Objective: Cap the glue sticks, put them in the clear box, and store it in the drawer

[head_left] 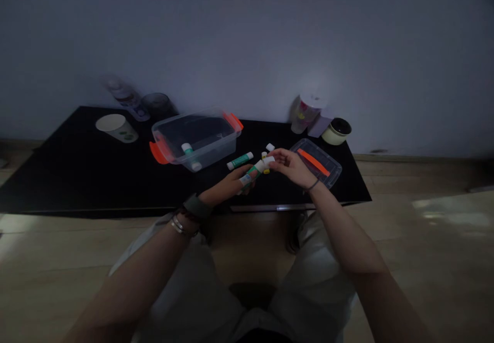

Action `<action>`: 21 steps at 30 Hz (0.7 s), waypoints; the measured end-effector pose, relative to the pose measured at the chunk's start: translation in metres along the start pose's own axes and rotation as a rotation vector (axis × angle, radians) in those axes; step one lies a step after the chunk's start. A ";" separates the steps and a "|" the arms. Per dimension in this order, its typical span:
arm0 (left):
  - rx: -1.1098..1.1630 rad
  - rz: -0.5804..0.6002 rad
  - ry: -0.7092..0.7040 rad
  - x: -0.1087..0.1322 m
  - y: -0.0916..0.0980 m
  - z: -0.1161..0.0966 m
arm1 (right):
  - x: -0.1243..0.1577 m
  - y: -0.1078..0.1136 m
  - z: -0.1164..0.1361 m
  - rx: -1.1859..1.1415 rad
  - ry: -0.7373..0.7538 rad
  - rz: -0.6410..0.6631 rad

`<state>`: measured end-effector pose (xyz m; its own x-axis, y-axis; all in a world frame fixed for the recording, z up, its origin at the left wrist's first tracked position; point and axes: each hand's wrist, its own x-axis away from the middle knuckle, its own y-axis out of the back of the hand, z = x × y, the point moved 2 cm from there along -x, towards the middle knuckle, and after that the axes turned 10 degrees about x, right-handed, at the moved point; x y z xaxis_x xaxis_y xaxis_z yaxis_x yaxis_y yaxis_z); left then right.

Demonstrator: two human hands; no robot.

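My left hand [230, 182] is wrapped round a green-and-white glue stick [252, 172], held tilted with its white end up to the right. At that end, the fingertips of my right hand [291, 167] pinch a white cap [269, 161]. Whether cap and tube touch, I cannot tell. Another green glue stick [240, 160] lies on the table just beyond my left hand. Behind my right fingertips is a small white piece [270, 147], and a yellow-and-white item [266, 171] is partly hidden by the cap. A further glue stick [191, 156] shows at the clear box.
The clear plastic box [216, 153] with orange latches stands open on the black table [77, 178]. Its lid [332, 170] lies right of my right hand. A paper cup [116, 128], bottle [129, 98] and dark bowl [158, 105] are left; a patterned cup [304, 114] and pale pot [336, 134] right.
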<state>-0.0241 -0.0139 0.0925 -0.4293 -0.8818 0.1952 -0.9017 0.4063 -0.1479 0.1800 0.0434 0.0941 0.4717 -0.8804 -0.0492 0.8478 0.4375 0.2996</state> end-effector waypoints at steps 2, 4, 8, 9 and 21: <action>-0.021 0.033 0.000 0.001 0.000 -0.001 | 0.002 -0.004 0.003 0.062 0.031 -0.020; -0.052 0.070 0.003 0.003 0.000 -0.003 | 0.005 -0.007 0.006 0.166 0.063 -0.031; -0.059 0.137 0.010 0.005 -0.001 -0.003 | 0.012 -0.012 0.013 0.398 0.107 -0.008; -0.054 0.142 0.014 0.005 -0.002 -0.003 | 0.013 -0.012 0.015 0.444 0.119 -0.002; -0.004 0.262 -0.005 0.010 -0.019 -0.011 | 0.018 -0.018 0.027 0.623 0.277 -0.050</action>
<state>-0.0119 -0.0275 0.1083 -0.6477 -0.7479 0.1456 -0.7602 0.6215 -0.1891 0.1662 0.0147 0.1135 0.5502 -0.7814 -0.2943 0.6119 0.1374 0.7789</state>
